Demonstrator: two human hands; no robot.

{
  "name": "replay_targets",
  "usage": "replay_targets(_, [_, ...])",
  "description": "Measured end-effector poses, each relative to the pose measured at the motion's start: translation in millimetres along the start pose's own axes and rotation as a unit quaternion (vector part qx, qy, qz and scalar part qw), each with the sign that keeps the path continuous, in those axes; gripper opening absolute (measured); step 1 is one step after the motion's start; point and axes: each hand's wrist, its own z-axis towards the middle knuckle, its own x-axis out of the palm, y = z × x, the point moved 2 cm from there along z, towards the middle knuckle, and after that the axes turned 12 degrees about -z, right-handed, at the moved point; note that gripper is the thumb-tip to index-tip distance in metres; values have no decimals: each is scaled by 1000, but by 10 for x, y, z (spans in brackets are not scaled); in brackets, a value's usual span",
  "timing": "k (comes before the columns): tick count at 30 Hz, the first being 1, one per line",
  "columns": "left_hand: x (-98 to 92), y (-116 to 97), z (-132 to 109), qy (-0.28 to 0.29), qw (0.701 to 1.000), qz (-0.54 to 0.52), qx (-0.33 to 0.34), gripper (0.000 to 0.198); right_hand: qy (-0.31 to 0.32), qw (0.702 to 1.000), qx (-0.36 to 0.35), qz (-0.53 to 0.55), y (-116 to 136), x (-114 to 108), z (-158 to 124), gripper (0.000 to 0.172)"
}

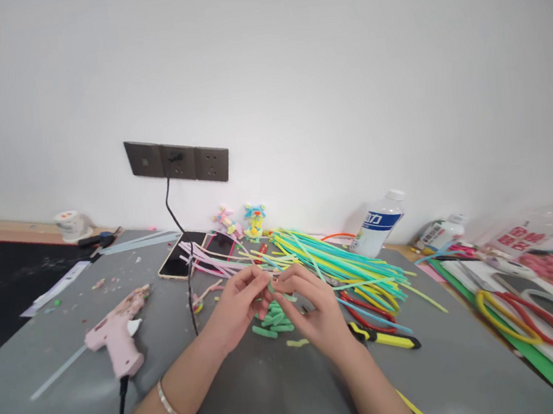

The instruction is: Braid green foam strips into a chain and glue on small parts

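My left hand point(238, 306) and my right hand point(313, 306) meet over the middle of the table, fingertips pinched together around a small green pipe cleaner piece point(271, 287). Fingers cover most of that piece. Just below them lies a small heap of short green pipe cleaner pieces point(276, 322). One pale yellow-green piece point(297, 343) sits alone in front of the heap. Behind and right of my hands spreads a bundle of long yellow, green and teal pipe cleaners point(344, 262), with pink pipe cleaners point(207, 262) to the left.
A pink glue gun point(115, 331) lies at left, its black cord near my left arm. Yellow-black cutter point(386, 338) and scissors point(512, 316) lie at right. A phone point(177, 263), two small figures point(255, 221) and a bottle point(377, 225) stand or lie toward the wall.
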Motion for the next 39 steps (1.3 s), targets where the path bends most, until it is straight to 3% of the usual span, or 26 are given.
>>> replay_targets(7, [-1, -21, 8, -15, 1000, -25, -9, 36, 31, 999, -16, 10, -34, -24, 16, 8])
replay_targets(11, [5, -30, 10, -8, 998, -50, -28, 33, -2, 999, -7, 33, -31, -46, 26, 9])
replay_targets(19, [9, -4, -3, 38, 998, 10, -45, 30, -54, 978, 106, 173, -169, -47, 9, 20])
replay_targets(27, [-47, 45, -5, 42, 994, 42, -88, 29, 14, 940, 210, 270, -217, -25, 4, 29])
replay_targets(33, [-83, 72, -14, 87, 985, 65, -137, 31, 108, 897, 256, 344, -226, 11, -28, 30])
replay_targets(39, [-96, 70, -17, 76, 982, 54, -164, 32, 99, 891, 276, 347, -242, 25, -34, 31])
